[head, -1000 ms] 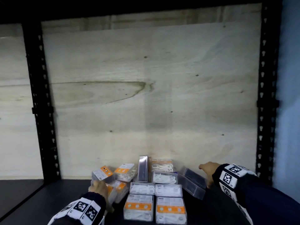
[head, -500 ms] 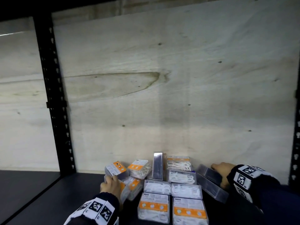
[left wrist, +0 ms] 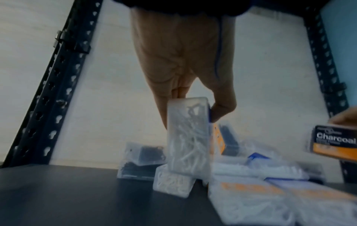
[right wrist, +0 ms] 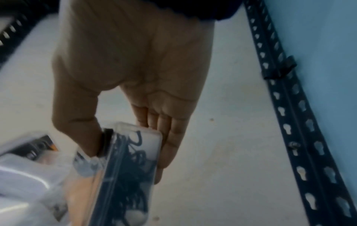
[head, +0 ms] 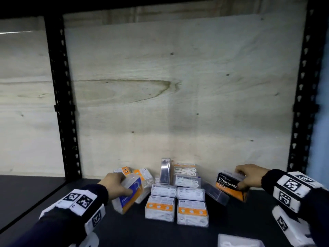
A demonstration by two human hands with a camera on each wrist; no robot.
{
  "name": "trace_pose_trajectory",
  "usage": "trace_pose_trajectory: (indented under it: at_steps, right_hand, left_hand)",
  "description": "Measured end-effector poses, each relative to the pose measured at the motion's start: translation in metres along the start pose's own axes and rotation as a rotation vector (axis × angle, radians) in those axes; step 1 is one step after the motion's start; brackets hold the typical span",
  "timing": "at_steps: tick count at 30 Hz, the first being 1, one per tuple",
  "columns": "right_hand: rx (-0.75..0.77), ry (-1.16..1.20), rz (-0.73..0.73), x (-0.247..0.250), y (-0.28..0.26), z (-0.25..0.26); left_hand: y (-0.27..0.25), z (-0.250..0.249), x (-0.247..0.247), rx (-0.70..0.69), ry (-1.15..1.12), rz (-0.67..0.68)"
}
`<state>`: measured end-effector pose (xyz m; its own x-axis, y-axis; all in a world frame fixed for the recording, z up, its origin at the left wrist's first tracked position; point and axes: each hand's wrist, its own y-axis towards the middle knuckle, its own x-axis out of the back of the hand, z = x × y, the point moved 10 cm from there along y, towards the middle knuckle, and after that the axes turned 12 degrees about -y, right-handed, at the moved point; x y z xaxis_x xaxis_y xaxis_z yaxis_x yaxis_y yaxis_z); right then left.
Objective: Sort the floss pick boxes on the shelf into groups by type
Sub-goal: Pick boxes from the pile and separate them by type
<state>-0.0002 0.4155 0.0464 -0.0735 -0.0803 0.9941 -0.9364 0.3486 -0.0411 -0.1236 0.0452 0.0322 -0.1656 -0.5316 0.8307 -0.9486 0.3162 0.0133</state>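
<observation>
Nearest you, two clear orange-banded floss pick boxes (head: 176, 211) lie flat on the dark shelf (head: 53, 189). Left of them your left hand (head: 115, 182) grips a clear blue-and-orange-labelled box (head: 129, 195) — right of them, your right hand (head: 249, 177) grasps a black-and-orange "Charcoal" box (head: 230, 185).
</observation>
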Motion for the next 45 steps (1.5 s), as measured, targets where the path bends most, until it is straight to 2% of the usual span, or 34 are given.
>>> trace_pose_trajectory:
  at_steps: [2, 7, 11, 17, 23, 30, 35, 38, 42, 45]
  right_hand:
    - [-0.050, -0.003, 0.004, 0.003, -0.024, -0.009]
    - [-0.115, -0.109, 0.053, -0.012, -0.085, -0.020]
    - [-0.199, -0.093, 0.034, -0.033, -0.125, -0.031]
    - [-0.307, -0.108, 0.005, -0.060, -0.164, -0.038]
    - [-0.350, -0.043, -0.122, -0.064, -0.178, -0.041]
    - [-0.271, -0.120, -0.139, -0.045, -0.170, -0.024]
    - [-0.104, -0.115, -0.171, -0.008, -0.147, 0.008]
    - [-0.003, -0.176, -0.172, 0.017, -0.120, 0.027]
    - [0.095, -0.250, -0.136, 0.037, -0.078, 0.046]
    - [0.124, -0.288, -0.052, 0.028, -0.045, 0.052]
  left_hand:
    - [-0.013, -0.014, 0.004, -0.046, -0.006, 0.034]
    - [-0.047, -0.049, -0.011, -0.191, -0.021, 0.217]
    - [-0.070, -0.066, -0.032, -0.213, 0.002, 0.326]
    - [-0.095, -0.090, -0.065, -0.305, 0.126, 0.415]
    - [-0.107, -0.112, -0.090, -0.385, 0.242, 0.435]
    - [-0.111, -0.133, -0.126, -0.438, 0.240, 0.416]
    - [-0.104, -0.127, -0.143, -0.442, 0.294, 0.467]
    - [-0.092, -0.118, -0.137, -0.412, 0.226, 0.500]
    - [-0.052, -0.092, -0.106, -0.332, 0.194, 0.382]
    - [-0.014, -0.060, -0.080, -0.252, 0.308, 0.273]
